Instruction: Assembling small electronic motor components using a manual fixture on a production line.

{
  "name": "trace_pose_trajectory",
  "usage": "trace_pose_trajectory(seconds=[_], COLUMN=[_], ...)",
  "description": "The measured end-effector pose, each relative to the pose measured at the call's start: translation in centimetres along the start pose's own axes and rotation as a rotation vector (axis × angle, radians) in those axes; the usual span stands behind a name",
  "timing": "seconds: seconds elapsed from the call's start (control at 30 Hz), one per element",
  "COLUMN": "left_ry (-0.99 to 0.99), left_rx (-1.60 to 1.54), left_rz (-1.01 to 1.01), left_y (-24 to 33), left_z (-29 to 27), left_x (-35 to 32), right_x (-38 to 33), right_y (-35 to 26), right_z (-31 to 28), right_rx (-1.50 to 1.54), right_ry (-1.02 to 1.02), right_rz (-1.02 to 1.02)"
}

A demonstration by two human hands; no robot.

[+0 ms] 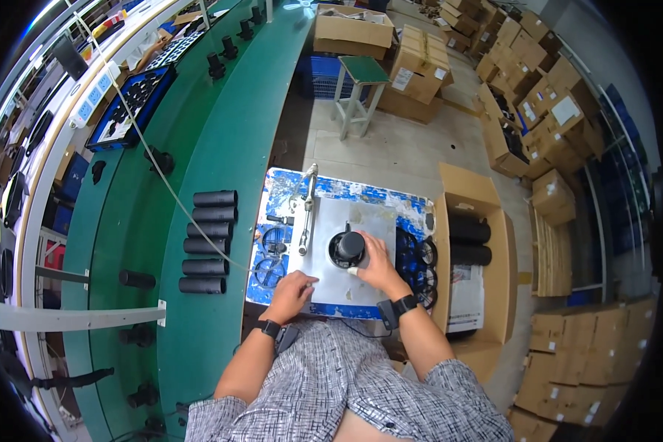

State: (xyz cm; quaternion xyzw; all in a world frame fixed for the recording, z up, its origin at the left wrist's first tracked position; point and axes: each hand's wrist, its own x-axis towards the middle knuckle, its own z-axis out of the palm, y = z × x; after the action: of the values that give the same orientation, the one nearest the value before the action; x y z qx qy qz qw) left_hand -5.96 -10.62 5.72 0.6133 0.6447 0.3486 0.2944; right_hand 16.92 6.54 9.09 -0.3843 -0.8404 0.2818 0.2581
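Note:
A black cylinder (351,244) stands upright on a grey metal plate (361,221) that lies on a small blue-and-white worn table (346,188). My right hand (378,264) grips the cylinder from its right side. My left hand (290,294) rests flat on the plate's near-left corner, fingers apart, holding nothing. A metal lever tool (307,206) stands along the plate's left edge. Thin black rings (272,254) lie on the table left of the plate, and more black rings (418,261) lie to its right.
A row of several black tubes (210,241) lies on the green conveyor belt (228,132) to the left. An open cardboard box (473,258) with black tubes stands right of the table. A stool (361,85) and stacked cartons (523,96) stand farther off. A blue tray (132,103) holds parts.

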Motion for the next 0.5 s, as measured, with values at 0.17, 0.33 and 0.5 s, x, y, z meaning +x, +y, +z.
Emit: trace_pose_trajectory(seconds=[0.17,0.33,0.5], left_ry=[0.005,-0.008,0.008], left_rx=[-0.002,0.006,0.006], left_rz=[0.005,-0.023,0.007], left_y=[0.4,0.6,0.5], left_z=[0.1,0.0,0.0], left_x=[0.3,0.4,0.3], right_x=[0.3,1.1,1.3], right_y=[-2.0,-1.7,-1.1], right_z=[1.3,0.7,0.2], right_rx=[0.019,0.129,0.081], right_ry=[0.173,0.053,-0.024], right_rz=[0.079,0.262,0.182])
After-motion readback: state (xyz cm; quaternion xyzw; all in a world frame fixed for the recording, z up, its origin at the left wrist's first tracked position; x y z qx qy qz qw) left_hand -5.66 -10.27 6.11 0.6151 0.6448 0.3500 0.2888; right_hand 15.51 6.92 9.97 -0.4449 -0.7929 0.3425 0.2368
